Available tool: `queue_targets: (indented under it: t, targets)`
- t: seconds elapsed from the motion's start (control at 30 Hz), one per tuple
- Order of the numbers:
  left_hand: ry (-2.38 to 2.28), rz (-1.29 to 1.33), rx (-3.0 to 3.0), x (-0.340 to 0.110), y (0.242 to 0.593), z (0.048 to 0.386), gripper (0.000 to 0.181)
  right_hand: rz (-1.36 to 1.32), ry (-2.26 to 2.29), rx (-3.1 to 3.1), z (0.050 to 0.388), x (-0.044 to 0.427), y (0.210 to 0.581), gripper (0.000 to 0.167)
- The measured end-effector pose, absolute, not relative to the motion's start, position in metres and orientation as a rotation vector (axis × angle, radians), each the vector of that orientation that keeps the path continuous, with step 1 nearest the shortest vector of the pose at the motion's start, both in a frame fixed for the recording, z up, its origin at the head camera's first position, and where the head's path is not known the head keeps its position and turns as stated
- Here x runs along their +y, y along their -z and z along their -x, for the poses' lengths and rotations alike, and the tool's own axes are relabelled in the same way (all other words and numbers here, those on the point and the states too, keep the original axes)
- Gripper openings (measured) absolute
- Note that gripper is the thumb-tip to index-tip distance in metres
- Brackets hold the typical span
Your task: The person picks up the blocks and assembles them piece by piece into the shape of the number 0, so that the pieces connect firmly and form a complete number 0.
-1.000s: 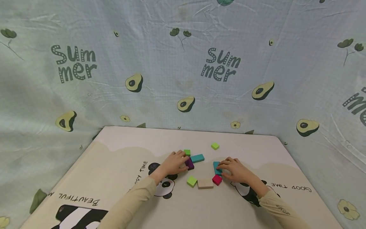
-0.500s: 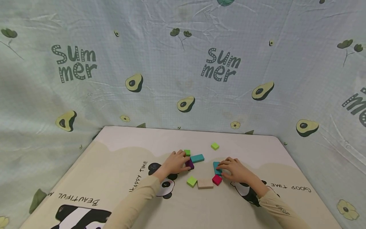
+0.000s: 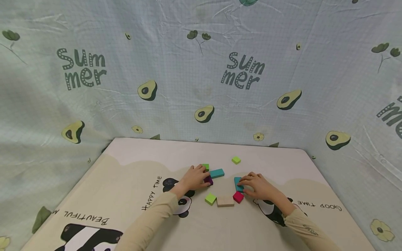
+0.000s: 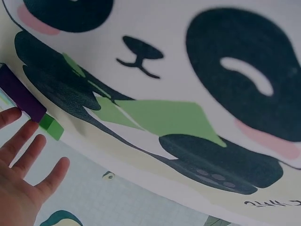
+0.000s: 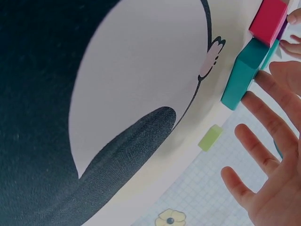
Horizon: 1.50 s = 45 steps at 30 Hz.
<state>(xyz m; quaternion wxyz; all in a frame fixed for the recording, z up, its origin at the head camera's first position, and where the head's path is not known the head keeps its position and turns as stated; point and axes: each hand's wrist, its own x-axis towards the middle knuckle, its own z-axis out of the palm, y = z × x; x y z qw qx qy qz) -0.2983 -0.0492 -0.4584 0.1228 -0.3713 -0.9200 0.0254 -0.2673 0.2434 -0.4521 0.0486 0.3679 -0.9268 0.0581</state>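
Note:
In the head view, my left hand (image 3: 193, 178) holds a purple block (image 3: 208, 180), thumb at its near side and fingers over its far side. The left wrist view has two fingertips against that purple block (image 4: 21, 92); the thumb is out of frame there. A green block (image 3: 206, 167) and a teal block (image 3: 217, 173) lie right beside it. My right hand (image 3: 259, 187) rests its fingertips on a second teal block (image 3: 237, 184), fingers spread and fairly straight in the right wrist view. A red block (image 3: 238, 197) sits at that block's near end.
A natural wood block (image 3: 225, 201) lies between the red block and a lime green block (image 3: 210, 199). Another lime green block (image 3: 236, 160) sits farther back. The table (image 3: 263, 230) has printed pandas, and a patterned cloth (image 3: 176, 66) hangs behind it.
My left hand has shifted slightly to the right around the purple block, which has moved very little. The right hand and the other blocks look still.

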Motion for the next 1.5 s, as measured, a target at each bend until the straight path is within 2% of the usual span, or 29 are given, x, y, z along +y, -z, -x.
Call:
queue_targets:
  t: [1.5]
  targets:
    - [0.068,1.174,-2.703,-0.063,0.452,0.286,0.040,-1.136,-0.199,-2.790,0.267,0.245,0.453,0.027]
